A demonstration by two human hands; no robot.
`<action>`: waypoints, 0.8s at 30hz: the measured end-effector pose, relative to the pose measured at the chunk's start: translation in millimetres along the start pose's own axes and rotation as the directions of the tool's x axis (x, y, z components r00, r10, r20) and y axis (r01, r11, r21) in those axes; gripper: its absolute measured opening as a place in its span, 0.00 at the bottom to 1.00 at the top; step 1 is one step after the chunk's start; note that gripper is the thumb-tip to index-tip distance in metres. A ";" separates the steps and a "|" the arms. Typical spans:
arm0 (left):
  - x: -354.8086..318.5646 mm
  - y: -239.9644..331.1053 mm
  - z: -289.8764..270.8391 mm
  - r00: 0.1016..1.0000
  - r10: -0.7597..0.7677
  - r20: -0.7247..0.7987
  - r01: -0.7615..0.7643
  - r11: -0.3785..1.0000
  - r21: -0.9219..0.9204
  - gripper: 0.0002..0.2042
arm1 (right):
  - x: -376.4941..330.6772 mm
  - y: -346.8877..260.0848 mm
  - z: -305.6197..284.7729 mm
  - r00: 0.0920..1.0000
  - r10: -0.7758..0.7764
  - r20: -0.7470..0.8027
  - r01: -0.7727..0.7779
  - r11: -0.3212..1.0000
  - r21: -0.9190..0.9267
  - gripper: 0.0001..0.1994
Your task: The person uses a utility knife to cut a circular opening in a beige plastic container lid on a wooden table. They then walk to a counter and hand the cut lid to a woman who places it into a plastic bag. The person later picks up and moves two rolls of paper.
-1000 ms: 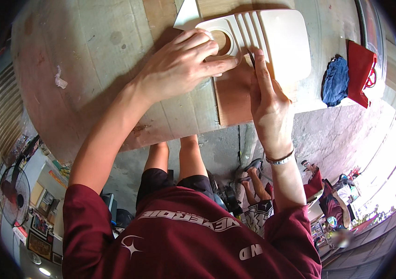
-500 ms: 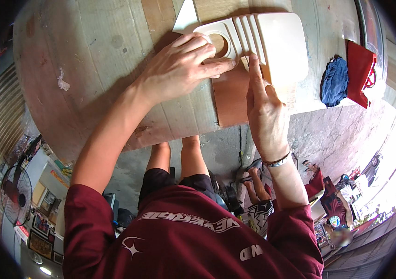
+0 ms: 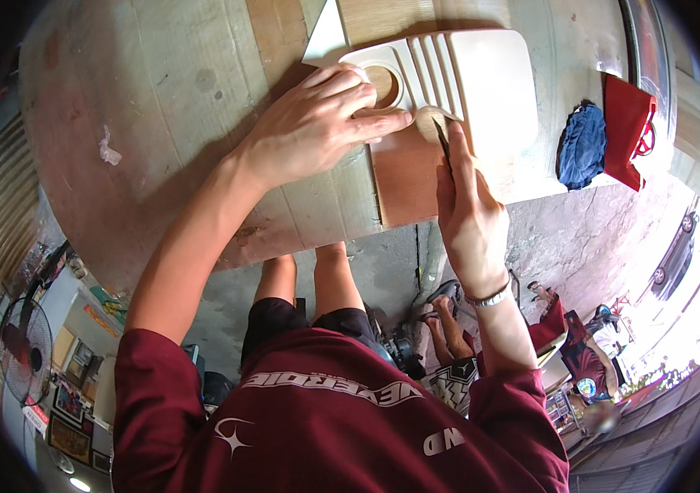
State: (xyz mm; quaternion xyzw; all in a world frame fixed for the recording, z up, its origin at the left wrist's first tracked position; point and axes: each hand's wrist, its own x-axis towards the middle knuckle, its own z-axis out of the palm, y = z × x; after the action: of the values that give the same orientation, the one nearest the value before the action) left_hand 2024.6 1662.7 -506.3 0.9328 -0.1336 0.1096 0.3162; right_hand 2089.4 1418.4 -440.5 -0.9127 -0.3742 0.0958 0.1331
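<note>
A white plastic panel (image 3: 494,86) with raised ribs, a round hole and a curved notch in its near edge lies on the wooden table. My left hand (image 3: 305,115) grips the panel's left end beside the hole, with the thumb along the near edge. In my right hand (image 3: 473,209) is a slim dark pointed tool (image 3: 446,141), its index finger stretched along it. The tip is in the notch at the panel's near edge; whether it is a blade or a pencil I cannot make out. Beneath the notch lies a reddish-brown board (image 3: 407,185).
Behind the panel sits a white triangular piece (image 3: 327,37). To the right are a dark blue crumpled cloth (image 3: 584,146) and a red item (image 3: 628,131). The table's (image 3: 161,107) near edge runs before my legs. Other people are at the lower right.
My right hand has drawn back a little toward me, and the dark tool and the curved notch now show more clearly. The left hand keeps its place on the panel.
</note>
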 end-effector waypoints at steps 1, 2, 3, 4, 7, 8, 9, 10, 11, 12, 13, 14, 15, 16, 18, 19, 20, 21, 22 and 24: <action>0.1 -0.6 0.3 1.000 0.009 -0.009 -0.009 1.000 -0.006 0.21 | -0.6 -0.7 -0.5 1.000 0.001 -0.030 0.000 1.000 0.028 0.32; 0.6 -1.9 1.1 1.000 0.017 -0.019 -0.017 1.000 -0.011 0.21 | -0.2 -1.4 -0.8 0.998 0.000 -0.059 0.003 0.998 0.057 0.32; 1.8 -2.5 2.3 0.999 0.030 -0.028 -0.030 0.999 -0.014 0.21 | 4.1 -0.9 0.3 0.997 0.015 -0.075 -0.010 0.998 0.070 0.31; 1.1 -2.5 4.1 0.999 0.025 -0.027 -0.026 1.000 -0.018 0.21 | 8.6 0.4 2.8 0.996 0.012 -0.087 -0.007 0.999 0.050 0.31; -0.3 -2.5 5.3 1.000 0.021 -0.024 -0.021 1.000 -0.012 0.20 | 17.4 4.1 9.3 0.992 -0.064 -0.113 0.065 0.998 0.004 0.31; 1.8 -1.5 3.4 0.999 0.026 -0.023 -0.027 1.000 -0.004 0.20 | 18.2 4.6 10.2 0.988 -0.100 -0.120 0.099 0.995 -0.010 0.31; 1.3 -1.0 2.4 0.999 0.025 -0.026 -0.025 1.000 0.004 0.19 | 18.3 2.9 9.6 0.994 -0.079 -0.078 0.078 0.997 -0.015 0.33; -0.2 -1.6 2.7 0.999 0.020 -0.030 -0.020 1.000 -0.001 0.19 | 18.7 0.9 8.6 0.996 -0.064 -0.058 0.064 0.998 -0.012 0.33; -1.9 -2.5 3.4 0.999 0.015 -0.035 -0.016 1.000 -0.007 0.19 | 19.3 -1.3 7.6 0.998 -0.049 -0.038 0.049 0.999 -0.011 0.33; -1.8 -2.5 3.8 0.999 0.014 -0.039 -0.014 1.000 -0.013 0.19 | 19.3 -2.1 6.0 0.999 -0.032 -0.021 0.032 0.999 -0.011 0.34; -1.4 -1.9 3.4 0.999 0.015 -0.038 -0.015 1.000 -0.008 0.19 | 19.3 -2.2 5.2 0.999 -0.035 -0.011 0.035 0.999 -0.029 0.34; -0.7 -1.0 2.8 0.999 0.016 -0.037 -0.016 1.000 -0.003 0.18 | 19.4 -2.2 4.6 0.999 -0.039 -0.002 0.038 0.998 -0.048 0.34; 0.4 -0.4 2.4 0.999 0.020 -0.034 -0.020 1.000 0.002 0.18 | 19.0 -2.1 4.2 0.999 -0.039 0.006 0.039 0.997 -0.066 0.34; 1.2 -0.3 2.6 0.999 0.022 -0.034 -0.021 1.000 0.001 0.18 | 18.6 -0.5 5.3 0.998 -0.062 -0.019 0.060 0.996 -0.067 0.35; 1.0 -0.2 2.8 0.999 0.019 -0.033 -0.019 1.000 0.000 0.18 | 17.9 3.1 9.8 0.992 -0.111 -0.066 0.106 0.992 -0.066 0.36; 0.2 -0.3 2.2 0.999 0.016 -0.029 -0.015 1.000 0.006 0.18 | 16.6 -0.2 8.6 0.998 -0.056 -0.006 0.055 0.995 -0.079 0.36; -0.3 -0.4 1.4 1.000 0.012 -0.025 -0.012 1.000 0.012 0.18 | 14.2 -6.1 5.6 0.999 0.000 0.055 0.005 0.996 -0.094 0.37; 1.1 -0.1 1.6 1.000 0.015 -0.021 -0.014 1.000 0.015 0.18 | 12.4 -9.3 3.2 0.992 0.062 0.110 -0.049 0.992 -0.116 0.37; 1.6 -0.2 1.9 1.000 0.010 -0.016 -0.010 1.000 0.009 0.18 | 12.1 -9.7 4.2 0.994 0.051 0.095 -0.039 0.991 -0.128 0.38; 1.7 -0.8 1.7 1.000 0.003 -0.007 -0.003 1.000 -0.002 0.19 | 11.8 -7.8 8.1 0.998 0.029 0.063 -0.019 0.988 -0.152 0.41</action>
State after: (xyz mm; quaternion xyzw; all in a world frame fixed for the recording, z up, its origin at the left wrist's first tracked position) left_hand 2026.7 1661.9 -507.5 0.9319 -0.1340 0.1133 0.3175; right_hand 2090.2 1433.5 -446.6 -0.9210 -0.3735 0.0986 0.0503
